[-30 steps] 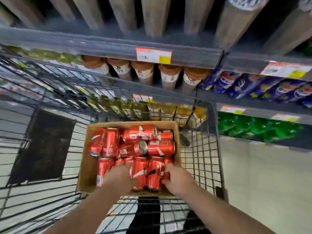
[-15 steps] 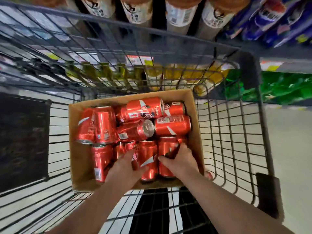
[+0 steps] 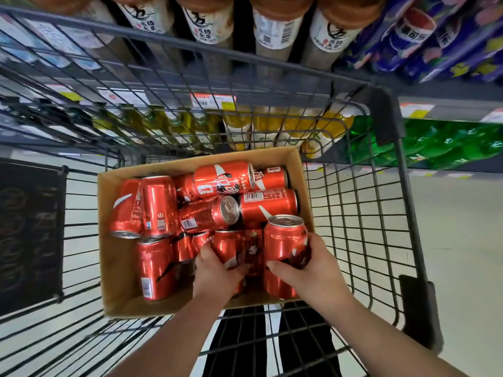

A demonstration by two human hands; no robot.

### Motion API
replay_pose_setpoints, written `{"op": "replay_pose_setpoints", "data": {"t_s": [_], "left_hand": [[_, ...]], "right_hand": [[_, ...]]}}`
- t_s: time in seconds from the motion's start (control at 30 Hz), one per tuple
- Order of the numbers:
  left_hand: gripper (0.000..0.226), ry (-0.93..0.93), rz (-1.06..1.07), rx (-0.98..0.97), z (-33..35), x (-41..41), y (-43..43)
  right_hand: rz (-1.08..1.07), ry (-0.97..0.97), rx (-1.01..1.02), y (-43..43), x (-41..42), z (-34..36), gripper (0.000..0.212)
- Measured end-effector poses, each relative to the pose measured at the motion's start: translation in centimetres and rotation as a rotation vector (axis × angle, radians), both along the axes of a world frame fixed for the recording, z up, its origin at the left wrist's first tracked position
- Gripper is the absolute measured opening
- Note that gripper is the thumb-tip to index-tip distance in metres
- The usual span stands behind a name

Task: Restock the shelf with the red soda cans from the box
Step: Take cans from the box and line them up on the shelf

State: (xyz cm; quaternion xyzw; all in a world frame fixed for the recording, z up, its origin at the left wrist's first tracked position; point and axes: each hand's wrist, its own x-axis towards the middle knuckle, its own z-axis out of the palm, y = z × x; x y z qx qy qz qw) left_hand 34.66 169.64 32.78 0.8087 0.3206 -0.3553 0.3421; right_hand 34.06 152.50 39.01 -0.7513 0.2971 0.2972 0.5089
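From the head view, my right hand has its fingers curled round the lower half of an upright can at the near right corner of the box; my left hand is curled over a middle can lying low in the pile, thumb on its side; how firmly it grips I cannot tell. The other red cans lie jumbled on their sides in the box, which sits in the wire cart below the shelf. If full, these should feel heavy for their size; the walls are thin, smooth and glossy, so likely slippery and easy to dent; I judge a wrap round the middle of the body safest, clear of the rim and tab.
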Motion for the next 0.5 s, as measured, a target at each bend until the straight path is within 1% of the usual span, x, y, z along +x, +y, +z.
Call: {"op": "replay_pose_setpoints", "data": {"t_s": [0.1,0.17,0.2,0.33,0.43,0.5], "left_hand": [[0.072,-0.010,0.053,-0.116,0.8,-0.1,0.9],[0.058,-0.037,0.050,-0.208,2.7,0.0,1.6],[0.054,-0.061,0.040,-0.250,4.0,0.0,1.9],[0.056,-0.144,0.066,-0.389,10.5,0.8,2.4],[0.065,-0.221,0.072,-0.475,15.8,1.6,1.5],[0.069,-0.292,0.023,-0.508,19.4,2.3,-0.1]], "right_hand": [[-0.034,-0.046,0.008,-0.1,-0.1,0.8,0.054],[-0.056,-0.076,0.017,-0.1,-0.1,2.0,0.050],[-0.064,-0.092,0.023,-0.2,0.1,2.9,0.050],[-0.122,-0.137,0.035,-0.7,0.4,8.0,0.057],[-0.183,-0.200,0.022,-1.7,0.2,12.6,0.061],[-0.262,-0.257,0.023,-2.9,-0.2,15.6,0.053]]}}
